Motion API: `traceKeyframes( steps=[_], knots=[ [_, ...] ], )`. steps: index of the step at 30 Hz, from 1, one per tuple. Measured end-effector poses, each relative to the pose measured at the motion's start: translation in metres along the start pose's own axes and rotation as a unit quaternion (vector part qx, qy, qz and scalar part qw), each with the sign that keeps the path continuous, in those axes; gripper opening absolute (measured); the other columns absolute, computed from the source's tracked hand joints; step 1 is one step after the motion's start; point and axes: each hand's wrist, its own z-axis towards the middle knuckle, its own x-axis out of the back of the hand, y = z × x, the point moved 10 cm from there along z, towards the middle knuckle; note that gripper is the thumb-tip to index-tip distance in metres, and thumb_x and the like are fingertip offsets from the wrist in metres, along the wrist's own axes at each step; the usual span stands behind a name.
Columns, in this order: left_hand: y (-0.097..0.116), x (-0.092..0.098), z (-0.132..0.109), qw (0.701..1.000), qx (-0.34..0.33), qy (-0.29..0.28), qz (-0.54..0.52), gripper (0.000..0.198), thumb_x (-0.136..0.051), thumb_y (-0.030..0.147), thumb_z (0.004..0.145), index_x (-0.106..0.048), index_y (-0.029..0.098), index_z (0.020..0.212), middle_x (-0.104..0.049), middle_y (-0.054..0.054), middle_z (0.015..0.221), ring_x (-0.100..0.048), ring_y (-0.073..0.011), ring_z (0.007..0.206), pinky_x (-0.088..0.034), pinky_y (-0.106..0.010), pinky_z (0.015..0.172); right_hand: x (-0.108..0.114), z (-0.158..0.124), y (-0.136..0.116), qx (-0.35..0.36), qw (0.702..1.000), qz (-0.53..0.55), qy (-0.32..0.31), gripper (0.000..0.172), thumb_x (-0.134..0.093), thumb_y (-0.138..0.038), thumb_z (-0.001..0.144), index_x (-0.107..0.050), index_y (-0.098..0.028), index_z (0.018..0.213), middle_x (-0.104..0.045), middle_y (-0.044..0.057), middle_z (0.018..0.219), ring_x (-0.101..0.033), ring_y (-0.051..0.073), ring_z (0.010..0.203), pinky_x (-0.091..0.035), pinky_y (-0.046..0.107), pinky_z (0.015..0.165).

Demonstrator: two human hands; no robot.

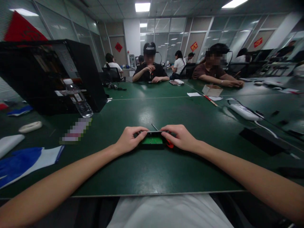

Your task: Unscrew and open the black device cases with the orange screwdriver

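On the green table before me lies a small black case with a green circuit board [152, 140] showing inside it. A thin dark cover [152, 132] stands tilted up along the case's far edge. My left hand [129, 138] pinches the cover's left end between thumb and fingers. At its right end, my right hand [181, 136] grips the same cover in a like pinch. A screwdriver lies by the right hand: its metal shaft [155, 127] points out beyond the cover, and its red handle [170, 144] is partly hidden under the fingers.
At the left stand a black computer case [92, 69] and a water bottle [79, 99]; blue-and-white gloves [26, 161] lie nearer. To the right are a white power strip [244, 110], a black box [263, 141] and a small carton [212, 90]. Two people sit across the table.
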Motion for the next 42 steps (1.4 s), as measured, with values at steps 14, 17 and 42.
traceKeyframes(
  steps=[14,17,42],
  knots=[
    [-0.011,0.005,0.000,0.997,0.045,0.021,-0.057,0.040,-0.051,0.043,0.100,-0.077,0.013,0.096,-0.076,-0.004,0.083,-0.068,-0.0179,0.073,-0.050,-0.025,0.067,0.005,0.001,0.007,-0.041,0.998,0.031,0.035,0.029,-0.051,-0.034,0.101,-0.073,-0.016,0.099,-0.077,0.005,0.088,-0.070,0.016,0.075,-0.054,0.028,0.068],
    [-0.012,0.005,0.000,0.997,0.048,0.021,-0.057,0.039,-0.050,0.042,0.100,-0.077,0.013,0.096,-0.075,-0.004,0.083,-0.067,-0.0180,0.074,-0.050,-0.025,0.067,0.003,0.001,0.007,-0.041,0.998,0.036,0.028,0.029,-0.051,-0.035,0.101,-0.073,-0.016,0.099,-0.076,0.005,0.087,-0.070,0.016,0.075,-0.053,0.027,0.067],
    [-0.020,0.005,0.002,0.994,0.068,0.025,-0.082,0.045,-0.045,0.046,0.100,-0.069,0.013,0.080,-0.067,-0.003,0.076,-0.061,-0.0177,0.071,-0.045,-0.027,0.067,-0.006,0.001,0.018,-0.081,0.994,0.070,0.015,0.028,-0.052,-0.037,0.099,-0.070,-0.016,0.107,-0.075,0.006,0.091,-0.070,0.017,0.078,-0.053,0.027,0.069]
  ],
)
